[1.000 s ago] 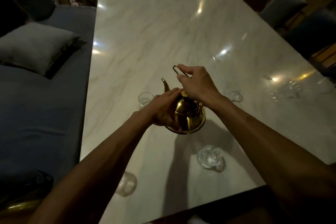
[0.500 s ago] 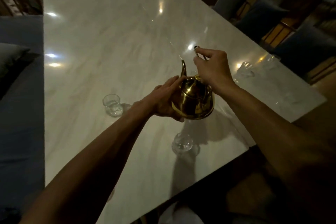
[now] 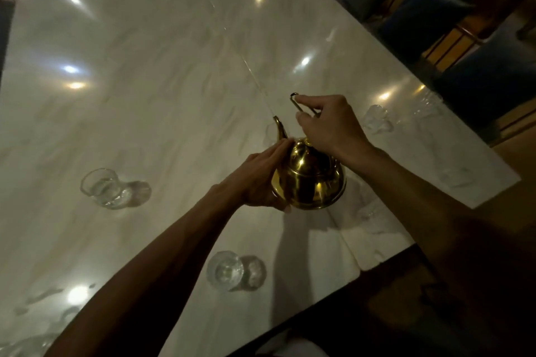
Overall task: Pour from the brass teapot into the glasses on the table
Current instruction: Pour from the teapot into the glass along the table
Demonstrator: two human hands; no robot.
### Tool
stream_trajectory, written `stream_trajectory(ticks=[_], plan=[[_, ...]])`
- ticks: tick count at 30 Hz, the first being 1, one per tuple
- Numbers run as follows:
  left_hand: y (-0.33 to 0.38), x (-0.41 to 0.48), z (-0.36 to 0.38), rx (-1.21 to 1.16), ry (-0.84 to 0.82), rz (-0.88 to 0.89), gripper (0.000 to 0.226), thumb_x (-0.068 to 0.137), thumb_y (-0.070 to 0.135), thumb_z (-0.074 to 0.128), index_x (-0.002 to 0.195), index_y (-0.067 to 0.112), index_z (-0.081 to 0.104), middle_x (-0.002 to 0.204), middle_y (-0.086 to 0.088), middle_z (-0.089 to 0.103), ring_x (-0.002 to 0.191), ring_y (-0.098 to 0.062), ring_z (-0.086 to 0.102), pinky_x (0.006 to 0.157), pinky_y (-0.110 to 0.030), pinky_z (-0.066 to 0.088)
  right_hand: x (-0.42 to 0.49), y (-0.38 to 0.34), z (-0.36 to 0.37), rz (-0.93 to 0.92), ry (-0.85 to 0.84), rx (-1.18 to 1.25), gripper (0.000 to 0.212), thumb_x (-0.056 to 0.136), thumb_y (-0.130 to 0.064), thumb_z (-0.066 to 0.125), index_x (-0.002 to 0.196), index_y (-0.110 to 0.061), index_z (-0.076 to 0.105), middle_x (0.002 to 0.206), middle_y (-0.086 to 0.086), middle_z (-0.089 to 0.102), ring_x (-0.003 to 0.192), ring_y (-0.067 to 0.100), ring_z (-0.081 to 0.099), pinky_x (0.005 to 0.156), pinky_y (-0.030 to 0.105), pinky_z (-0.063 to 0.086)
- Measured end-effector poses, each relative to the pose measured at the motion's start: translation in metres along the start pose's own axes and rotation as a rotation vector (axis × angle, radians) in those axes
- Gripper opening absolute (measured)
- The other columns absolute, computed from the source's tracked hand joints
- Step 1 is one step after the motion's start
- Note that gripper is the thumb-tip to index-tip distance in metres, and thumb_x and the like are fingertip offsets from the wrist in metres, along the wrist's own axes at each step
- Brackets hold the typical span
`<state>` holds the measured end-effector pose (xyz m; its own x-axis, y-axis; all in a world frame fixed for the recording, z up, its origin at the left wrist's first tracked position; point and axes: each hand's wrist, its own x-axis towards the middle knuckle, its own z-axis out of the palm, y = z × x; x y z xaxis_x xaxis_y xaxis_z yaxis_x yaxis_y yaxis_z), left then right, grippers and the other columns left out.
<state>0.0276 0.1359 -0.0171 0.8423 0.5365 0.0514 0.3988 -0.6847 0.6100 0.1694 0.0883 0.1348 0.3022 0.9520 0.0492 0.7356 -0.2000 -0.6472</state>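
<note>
I hold the round brass teapot (image 3: 311,180) above the white marble table (image 3: 162,72), its thin spout pointing away from me. My right hand (image 3: 329,124) grips the wire handle on top. My left hand (image 3: 261,180) presses against the pot's left side and underside. A clear glass (image 3: 101,187) stands on the table to the left. A second glass (image 3: 224,269) stands near the front edge, below the pot. A third glass (image 3: 375,119) is just past my right hand, and another, fainter glass (image 3: 455,177) sits near the table's right corner.
Blue upholstered chairs (image 3: 420,9) line the far right side of the table. The table's front edge runs diagonally at the lower right, with dark floor beyond it. Wet marks show on the tabletop at the lower left.
The view has turned to the right, so the glasses slid left in the frame. Both hands keep the same hold on the teapot, which stays level.
</note>
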Motion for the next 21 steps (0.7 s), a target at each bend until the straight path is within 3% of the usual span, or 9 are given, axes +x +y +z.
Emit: stream_trajectory(ticks=[2,8,12,18,21], plan=[[0.0,0.013,0.008,-0.02,-0.004,-0.038,0.142,0.059,0.067,0.083,0.161,0.022,-0.005,0.169,-0.005,0.019,0.148,-0.031,0.037,0.115,-0.058,0.038,0.014,0.011,-0.003,-0.011,-0.048,-0.022,0.042,0.094,-0.02,0.06,0.135,-0.019,0.058,0.143,0.0,0.053,0.13,0.015,0.051,0.089,0.013,0.037],[0.004,0.046,0.027,-0.11,-0.034,-0.158,0.135,0.063,0.056,0.087,0.161,0.029,-0.002,0.164,-0.003,0.032,0.144,-0.03,0.042,0.114,-0.055,0.041,0.046,0.041,-0.005,-0.047,-0.169,-0.126,0.042,0.098,-0.02,0.053,0.14,-0.021,0.053,0.145,0.0,0.05,0.132,0.017,0.048,0.092,0.014,0.034],[0.003,0.058,0.04,-0.19,-0.024,-0.259,0.135,0.062,0.051,0.09,0.159,0.038,-0.003,0.161,-0.004,0.037,0.141,-0.032,0.046,0.11,-0.056,0.045,0.059,0.052,0.0,-0.065,-0.227,-0.228,0.043,0.099,-0.021,0.05,0.142,-0.023,0.049,0.144,0.005,0.051,0.129,0.023,0.052,0.101,0.029,0.043],[0.003,0.068,0.047,-0.259,-0.012,-0.32,0.131,0.066,0.041,0.092,0.16,0.036,0.001,0.161,-0.003,0.037,0.143,-0.031,0.043,0.113,-0.049,0.042,0.077,0.064,0.007,-0.185,-0.292,-0.416,0.042,0.101,-0.019,0.042,0.143,-0.019,0.048,0.121,0.014,0.066,0.103,0.026,0.064,0.08,0.029,0.049],[0.001,0.072,0.048,-0.275,-0.005,-0.339,0.128,0.066,0.044,0.091,0.16,0.035,0.004,0.161,-0.004,0.037,0.143,-0.031,0.043,0.113,-0.051,0.043,0.087,0.067,0.008,-0.217,-0.328,-0.478,0.04,0.102,-0.017,0.041,0.14,-0.016,0.05,0.114,0.016,0.067,0.095,0.028,0.065,0.081,0.035,0.054]])
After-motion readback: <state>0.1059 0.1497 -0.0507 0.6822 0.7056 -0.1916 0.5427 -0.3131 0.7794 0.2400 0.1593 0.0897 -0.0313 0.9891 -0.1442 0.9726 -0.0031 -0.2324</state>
